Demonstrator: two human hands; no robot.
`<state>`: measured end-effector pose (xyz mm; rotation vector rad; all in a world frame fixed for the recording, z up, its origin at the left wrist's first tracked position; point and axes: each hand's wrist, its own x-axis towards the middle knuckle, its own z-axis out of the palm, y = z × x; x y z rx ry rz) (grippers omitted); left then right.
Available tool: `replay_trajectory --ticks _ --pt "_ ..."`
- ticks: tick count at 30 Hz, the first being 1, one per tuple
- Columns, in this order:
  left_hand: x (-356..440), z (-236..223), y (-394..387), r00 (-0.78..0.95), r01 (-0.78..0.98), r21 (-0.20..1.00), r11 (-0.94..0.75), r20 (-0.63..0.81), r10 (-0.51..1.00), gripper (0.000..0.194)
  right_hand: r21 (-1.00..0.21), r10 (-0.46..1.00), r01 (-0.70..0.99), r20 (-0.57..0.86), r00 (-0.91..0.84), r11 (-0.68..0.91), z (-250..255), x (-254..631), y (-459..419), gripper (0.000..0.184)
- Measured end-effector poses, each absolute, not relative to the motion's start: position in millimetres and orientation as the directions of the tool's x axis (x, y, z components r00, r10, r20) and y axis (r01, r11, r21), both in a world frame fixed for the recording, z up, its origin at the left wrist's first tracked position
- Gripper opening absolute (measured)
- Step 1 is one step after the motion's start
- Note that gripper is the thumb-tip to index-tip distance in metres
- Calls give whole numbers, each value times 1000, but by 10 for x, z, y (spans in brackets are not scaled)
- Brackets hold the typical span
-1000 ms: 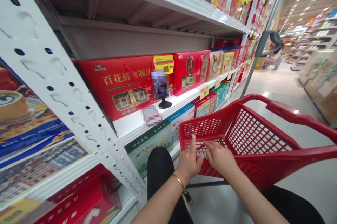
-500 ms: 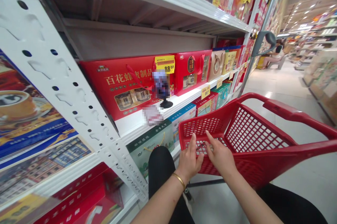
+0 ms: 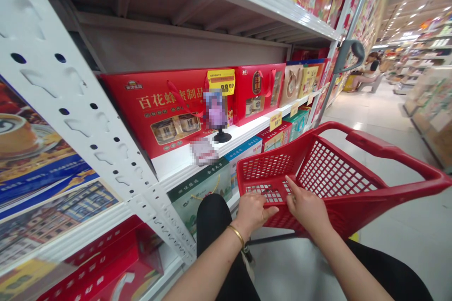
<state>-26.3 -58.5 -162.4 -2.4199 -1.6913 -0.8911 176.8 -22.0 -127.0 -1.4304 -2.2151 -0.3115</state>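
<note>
My left hand (image 3: 251, 211), with a gold bangle (image 3: 237, 236) at the wrist, hangs in front of the near side of a red shopping cart (image 3: 339, 211). Its fingers are bent, the thumb sticks out apart from them, and nothing shows in it. My right hand (image 3: 307, 207) is beside it, the index finger stretched up and the other fingers curled, also with nothing visible in it. The two hands are apart. Behind them is the cart's perforated basket. Whether either hand touches its rim I cannot tell.
White shelving (image 3: 141, 197) on the left bears a red honey gift box (image 3: 141, 89), another red box (image 3: 259, 72) and a green box (image 3: 197, 197). A pixelated item on a black stand (image 3: 222, 137) is at the shelf edge. A person (image 3: 370, 68) sits far down the aisle.
The fingers of my left hand have gone from stretched to bent, with the thumb out. My right hand has moved slightly right, keeping its index finger extended. The view has shifted slightly.
</note>
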Motion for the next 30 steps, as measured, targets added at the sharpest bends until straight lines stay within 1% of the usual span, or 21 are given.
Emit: replay_trajectory --ticks 1,4,6,10,12,13,15,17,19,21,23,26,28,30 --pt "-254 -1636 -577 232 877 272 -397 484 844 94 -56 799 898 484 -357 436 -1254 1731 -219 54" --pt "-261 -1651 -567 237 871 273 -409 494 836 99 1 723 812 456 -519 583 -1187 1509 -250 51" --pt "-303 -1645 -565 250 864 271 -425 502 828 102 9 700 780 435 -567 626 -1136 1359 -282 48" --pt "-426 -1622 -580 256 854 274 -443 520 815 105 -26 809 841 289 -512 541 -1094 1191 -351 54" --pt "-477 -1609 -604 235 855 284 -434 534 812 110 -42 840 863 256 -479 504 -1126 1135 -388 54" --pt "-499 -1600 -620 215 859 290 -422 545 811 113 -50 836 863 282 -471 503 -1150 1107 -408 52" --pt "-539 -1574 -654 164 872 298 -389 571 805 115 -53 778 833 396 -489 551 -1197 1059 -448 53" --pt "-577 -1537 -683 135 885 292 -362 583 801 112 -29 689 792 514 -512 610 -1222 1044 -487 57" --pt "-607 -1495 -701 150 894 271 -358 572 807 109 3 637 780 574 -514 626 -1221 1080 -520 59" --pt "-618 -1459 -712 184 895 251 -370 548 816 106 22 643 805 589 -489 593 -1210 1151 -540 57" --pt "-605 -1437 -722 209 893 239 -381 529 822 103 41 662 832 585 -469 553 -1219 1214 -545 51" --pt "-559 -1432 -737 237 883 237 -405 521 820 100 50 671 840 575 -467 541 -1304 1200 -535 44" --pt "-535 -1447 -741 234 876 247 -414 532 814 103 46 662 833 584 -470 551 -1393 1123 -521 42" --pt "-531 -1473 -739 223 875 254 -413 545 808 110 49 634 827 617 -466 560 -1470 1057 -503 38"
